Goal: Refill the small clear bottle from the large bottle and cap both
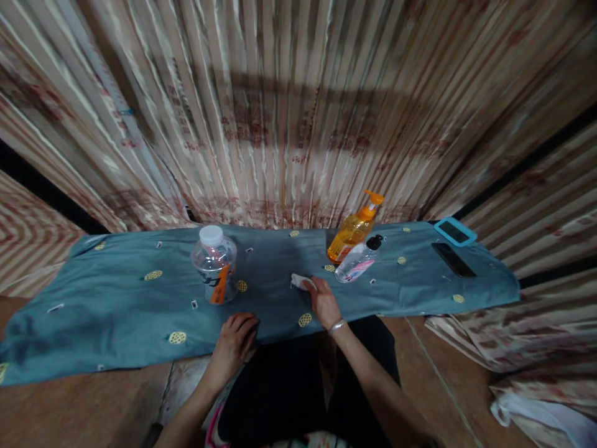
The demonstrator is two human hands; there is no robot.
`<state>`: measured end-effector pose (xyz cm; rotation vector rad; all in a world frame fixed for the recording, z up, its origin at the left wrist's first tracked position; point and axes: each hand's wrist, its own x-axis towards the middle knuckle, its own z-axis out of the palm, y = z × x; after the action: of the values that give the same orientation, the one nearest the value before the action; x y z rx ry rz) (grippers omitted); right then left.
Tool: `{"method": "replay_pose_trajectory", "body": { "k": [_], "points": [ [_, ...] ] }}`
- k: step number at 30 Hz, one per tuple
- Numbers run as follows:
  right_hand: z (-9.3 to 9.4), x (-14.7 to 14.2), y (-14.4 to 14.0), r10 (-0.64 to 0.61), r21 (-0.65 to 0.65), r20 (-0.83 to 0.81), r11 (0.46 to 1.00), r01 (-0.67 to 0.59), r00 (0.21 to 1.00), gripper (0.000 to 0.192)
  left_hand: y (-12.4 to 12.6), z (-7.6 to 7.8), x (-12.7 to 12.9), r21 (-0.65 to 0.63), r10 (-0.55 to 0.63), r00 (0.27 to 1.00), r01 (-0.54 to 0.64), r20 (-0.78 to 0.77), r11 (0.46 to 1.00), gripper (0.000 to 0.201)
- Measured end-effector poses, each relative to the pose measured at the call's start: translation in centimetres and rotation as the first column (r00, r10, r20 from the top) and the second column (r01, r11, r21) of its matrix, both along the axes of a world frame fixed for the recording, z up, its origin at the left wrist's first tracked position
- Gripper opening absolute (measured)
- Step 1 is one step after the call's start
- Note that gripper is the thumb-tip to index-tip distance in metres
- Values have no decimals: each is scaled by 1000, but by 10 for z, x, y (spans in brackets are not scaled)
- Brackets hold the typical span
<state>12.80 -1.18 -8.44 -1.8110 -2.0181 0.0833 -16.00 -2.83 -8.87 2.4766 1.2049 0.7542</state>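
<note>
My right hand (323, 301), with a silver bracelet at the wrist, pinches a small crumpled white tissue (303, 282) against the blue-green tablecloth (275, 311). My left hand (237, 338) lies at the front edge of the cloth with its fingers laid flat, holding nothing. Beyond it stands a clear plastic bottle (214, 264) with a white cap and an orange and black label. To the right of the tissue are an orange pump bottle (351, 236) and, in front of it, a clear bottle (356, 261) with a black top and pink label.
Farther right lie a dark phone (453, 260) and a blue-framed device with a dark screen (455, 231). A pleated curtain (280, 149) hangs right behind the table. At the lower right, a white plastic bag (536, 414) is near the brown floor (429, 379).
</note>
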Motion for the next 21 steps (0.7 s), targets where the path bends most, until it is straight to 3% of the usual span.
{"method": "replay_pose_trajectory", "body": {
  "k": [2, 4, 8, 10, 17, 19, 21],
  "points": [
    [2, -2, 24, -61, 5, -4, 998, 61, 998, 48, -1, -1, 0, 7, 6, 1000, -6, 13, 1000, 25],
    [1, -26, 36, -31, 9, -10, 999, 31, 999, 48, -2, -5, 1, 14, 16, 1000, -16, 19, 1000, 26],
    [-2, -91, 38, 280, -4, 24, 960, -280, 960, 44, -4, -16, 1, 38, 27, 999, -28, 25, 999, 29],
    [1, -103, 50, 361, -25, 59, 933, -360, 931, 40, -4, -19, 0, 41, 28, 999, -29, 27, 999, 29],
    [17, -56, 173, 157, -32, 82, 987, -155, 984, 37, -5, -22, -2, 53, 40, 999, -42, 27, 998, 26],
    [19, -48, 194, 87, -27, 79, 996, -85, 993, 39, -6, -25, -3, 68, 49, 998, -51, 36, 996, 27],
    [19, -47, 193, 45, -20, 78, 999, -43, 996, 41, -6, -28, -3, 66, 41, 999, -43, 30, 997, 27]
  ]
}}
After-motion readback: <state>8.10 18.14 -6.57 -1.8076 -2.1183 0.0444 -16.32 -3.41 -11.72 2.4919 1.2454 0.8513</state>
